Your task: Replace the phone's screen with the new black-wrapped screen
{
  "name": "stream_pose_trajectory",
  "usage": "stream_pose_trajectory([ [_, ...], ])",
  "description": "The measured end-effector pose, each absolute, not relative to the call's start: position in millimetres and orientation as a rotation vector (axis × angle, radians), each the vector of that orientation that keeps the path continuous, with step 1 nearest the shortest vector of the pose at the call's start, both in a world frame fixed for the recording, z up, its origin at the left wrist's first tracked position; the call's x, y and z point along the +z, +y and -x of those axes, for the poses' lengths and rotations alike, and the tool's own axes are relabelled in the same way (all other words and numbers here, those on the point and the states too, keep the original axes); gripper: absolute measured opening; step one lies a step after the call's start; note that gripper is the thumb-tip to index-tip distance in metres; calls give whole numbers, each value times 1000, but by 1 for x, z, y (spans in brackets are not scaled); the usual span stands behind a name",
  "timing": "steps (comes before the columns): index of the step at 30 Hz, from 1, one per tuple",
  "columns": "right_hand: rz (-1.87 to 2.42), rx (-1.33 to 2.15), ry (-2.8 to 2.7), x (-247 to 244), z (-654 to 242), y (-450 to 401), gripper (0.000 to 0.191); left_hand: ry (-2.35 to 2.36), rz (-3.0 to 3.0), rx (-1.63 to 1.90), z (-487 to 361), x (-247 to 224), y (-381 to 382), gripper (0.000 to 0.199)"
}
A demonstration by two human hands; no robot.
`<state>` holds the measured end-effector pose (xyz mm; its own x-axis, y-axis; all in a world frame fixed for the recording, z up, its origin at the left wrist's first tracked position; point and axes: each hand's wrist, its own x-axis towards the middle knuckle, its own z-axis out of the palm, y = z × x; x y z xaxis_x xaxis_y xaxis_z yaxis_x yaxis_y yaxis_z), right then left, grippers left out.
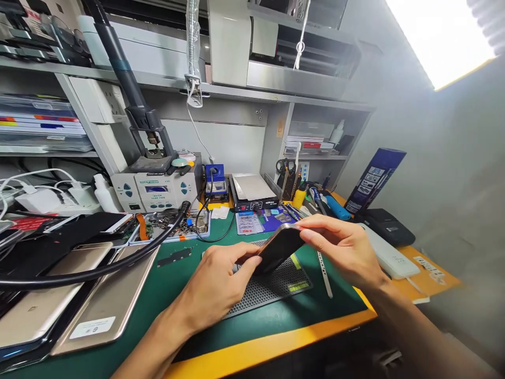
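A dark smartphone [278, 249] is tilted up over a grey perforated mat [272, 290], its dark face turned toward me. My left hand [224, 276] pinches its lower left edge between thumb and fingers. At the top right corner, my right hand [342, 245] grips the phone with thumb and fingertips. A flat metal strip with holes [324, 273] lies right of the mat, below my right hand. The phone's back is hidden from me.
Gold tablets [108, 295] are stacked at left, crossed by a thick black hose [118, 269]. Behind stand a rework station [158, 190], a tray of small parts [169, 226] and a hot plate [254, 190]. A white power bank [390, 255] lies at right.
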<state>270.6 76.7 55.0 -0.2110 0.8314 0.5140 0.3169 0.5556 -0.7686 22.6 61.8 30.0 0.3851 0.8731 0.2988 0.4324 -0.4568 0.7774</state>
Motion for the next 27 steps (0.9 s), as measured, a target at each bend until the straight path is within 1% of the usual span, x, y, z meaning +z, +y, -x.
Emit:
stream_pose_trajectory([
  [3,959,641,-1824,56,-280,76,11,1138,-2143,1031,-23,33,59,23],
  [7,1020,610,-2013,56,-285,73,17,1161,-2576,1141,-16,36,53,19],
  [9,1070,597,-2167,54,-283,74,16,1162,-2751,1090,-12,37,51,20],
  [12,1120,666,-2306,49,-279,78,16,1199,-2830,920,-10,38,50,21],
  [16,1162,732,-2400,40,-278,84,14,1275,-2658,769,-7,34,51,21],
  [19,1198,741,-2430,36,-281,88,14,1357,-2408,760,4,27,48,21],
  [22,1228,744,-2451,37,-283,89,16,1399,-2199,746,18,21,43,26],
  [25,1224,663,-2508,41,-277,89,13,1365,-2116,771,24,19,41,30],
  [27,1137,627,-2517,44,-267,86,13,1323,-2107,789,24,19,42,30],
])
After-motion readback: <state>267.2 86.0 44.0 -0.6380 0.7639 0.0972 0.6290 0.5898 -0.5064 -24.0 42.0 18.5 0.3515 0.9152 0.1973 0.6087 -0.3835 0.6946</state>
